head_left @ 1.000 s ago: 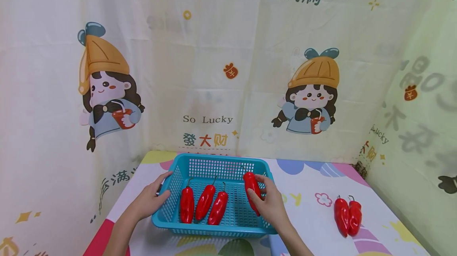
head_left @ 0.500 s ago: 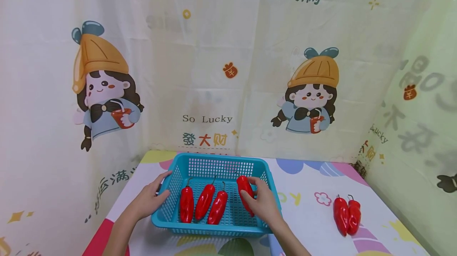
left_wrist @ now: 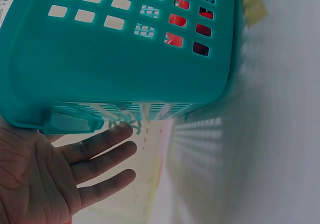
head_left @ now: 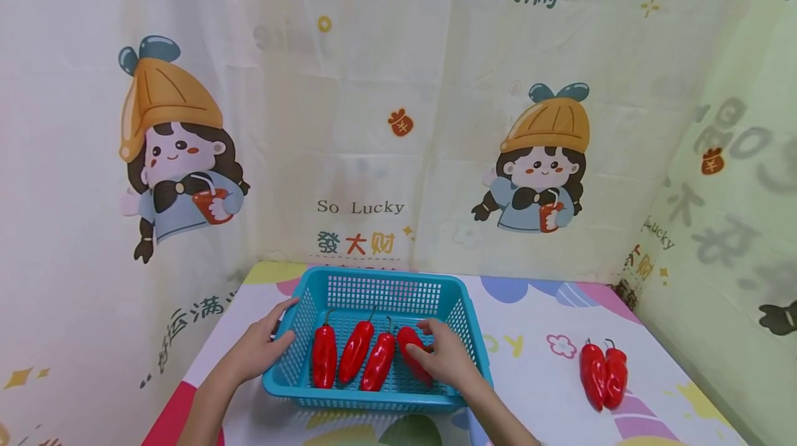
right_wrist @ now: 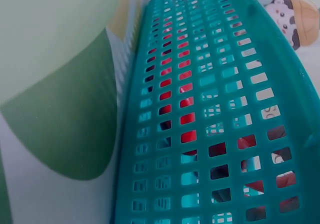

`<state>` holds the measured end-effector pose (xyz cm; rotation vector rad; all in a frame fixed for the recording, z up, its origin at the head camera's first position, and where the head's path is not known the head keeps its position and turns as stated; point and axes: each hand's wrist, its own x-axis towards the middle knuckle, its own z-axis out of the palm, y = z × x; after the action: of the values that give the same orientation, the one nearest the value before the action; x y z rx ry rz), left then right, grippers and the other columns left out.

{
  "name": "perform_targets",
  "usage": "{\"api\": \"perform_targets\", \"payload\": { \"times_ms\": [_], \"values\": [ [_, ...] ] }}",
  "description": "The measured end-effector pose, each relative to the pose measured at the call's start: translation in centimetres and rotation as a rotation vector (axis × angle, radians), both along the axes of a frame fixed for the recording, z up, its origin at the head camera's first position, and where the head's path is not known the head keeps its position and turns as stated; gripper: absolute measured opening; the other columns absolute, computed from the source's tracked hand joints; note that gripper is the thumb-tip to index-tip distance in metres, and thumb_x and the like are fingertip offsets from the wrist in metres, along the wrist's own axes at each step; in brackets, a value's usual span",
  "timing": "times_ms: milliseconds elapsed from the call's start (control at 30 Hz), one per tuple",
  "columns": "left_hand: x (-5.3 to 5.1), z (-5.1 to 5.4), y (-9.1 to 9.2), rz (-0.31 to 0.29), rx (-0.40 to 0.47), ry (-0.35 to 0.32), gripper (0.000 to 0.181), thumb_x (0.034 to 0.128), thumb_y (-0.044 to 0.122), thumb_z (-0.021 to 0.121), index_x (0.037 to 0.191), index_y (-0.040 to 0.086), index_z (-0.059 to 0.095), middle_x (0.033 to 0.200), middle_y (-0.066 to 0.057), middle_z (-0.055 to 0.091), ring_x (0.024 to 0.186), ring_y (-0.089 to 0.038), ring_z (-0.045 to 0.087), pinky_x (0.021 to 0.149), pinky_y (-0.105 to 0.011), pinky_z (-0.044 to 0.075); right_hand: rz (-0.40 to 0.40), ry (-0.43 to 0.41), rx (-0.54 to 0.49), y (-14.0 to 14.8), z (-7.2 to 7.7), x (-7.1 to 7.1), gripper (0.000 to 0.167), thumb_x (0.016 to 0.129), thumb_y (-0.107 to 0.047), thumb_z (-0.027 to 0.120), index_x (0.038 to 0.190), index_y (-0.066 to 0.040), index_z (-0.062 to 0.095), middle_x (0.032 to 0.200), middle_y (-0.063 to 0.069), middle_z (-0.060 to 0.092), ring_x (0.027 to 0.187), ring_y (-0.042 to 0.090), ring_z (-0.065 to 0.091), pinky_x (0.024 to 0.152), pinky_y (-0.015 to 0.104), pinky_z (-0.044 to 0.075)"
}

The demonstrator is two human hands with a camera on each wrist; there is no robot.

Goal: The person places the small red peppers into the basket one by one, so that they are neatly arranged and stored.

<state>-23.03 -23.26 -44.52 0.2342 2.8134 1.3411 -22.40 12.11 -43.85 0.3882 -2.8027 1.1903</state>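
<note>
A blue-green plastic basket (head_left: 367, 397) stands on the table in the head view. Inside it, three red chili peppers lie side by side: a left one (head_left: 324, 357), a middle one (head_left: 357, 352) and a right one (head_left: 378, 363). To their right, my right hand (head_left: 450, 357) holds another red chili pepper (head_left: 409, 344) low in the basket. My left hand (head_left: 257, 349) is at the basket's left rim; in the left wrist view, its fingers (left_wrist: 102, 161) extend straight below the rim. The basket's wall (right_wrist: 227, 84) mostly hides the peppers from the right wrist camera.
Two more red peppers (head_left: 604, 375) lie together on the patterned tablecloth (head_left: 535, 363), right of the basket. A cream printed curtain (head_left: 373, 155) hangs behind the table and along both sides.
My right hand has moved left and down with its pepper, from the basket's right side to beside the three peppers. The left hand has stayed at the rim.
</note>
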Motion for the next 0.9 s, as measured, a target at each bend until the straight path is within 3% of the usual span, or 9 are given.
{"api": "perform_targets", "payload": {
  "times_ms": [167,567,900],
  "values": [
    [-0.02,-0.04,-0.1,0.009,0.001,0.0,0.078,0.0908,0.019,0.071,0.158,0.016,0.033,0.132,-0.023,0.06,0.107,-0.032,0.064,0.069,-0.04,0.064,0.039,-0.044,-0.004,-0.05,-0.16,-0.23,0.056,0.087,-0.026,0.08,0.131,0.003,0.058,0.125,0.026,0.063,0.093,0.032,0.07,0.07,0.046,0.064],
    [0.13,-0.12,-0.14,0.012,0.001,-0.002,0.076,0.0915,0.018,0.07,0.158,0.014,0.033,0.134,-0.026,0.059,0.107,-0.034,0.064,0.069,-0.043,0.064,0.024,-0.064,-0.036,-0.15,-0.01,0.08,0.057,0.086,-0.024,0.081,0.132,0.002,0.058,0.124,0.024,0.064,0.093,0.029,0.069,0.067,0.042,0.064],
    [0.04,-0.07,-0.02,0.011,0.006,-0.001,0.075,0.0917,0.019,0.07,0.158,0.014,0.034,0.133,-0.024,0.059,0.108,-0.033,0.064,0.069,-0.042,0.064,-0.017,0.017,-0.091,0.21,0.48,0.4,0.057,0.089,-0.024,0.079,0.136,-0.001,0.056,0.13,0.024,0.062,0.1,0.034,0.069,0.065,0.039,0.064]
  ]
}}
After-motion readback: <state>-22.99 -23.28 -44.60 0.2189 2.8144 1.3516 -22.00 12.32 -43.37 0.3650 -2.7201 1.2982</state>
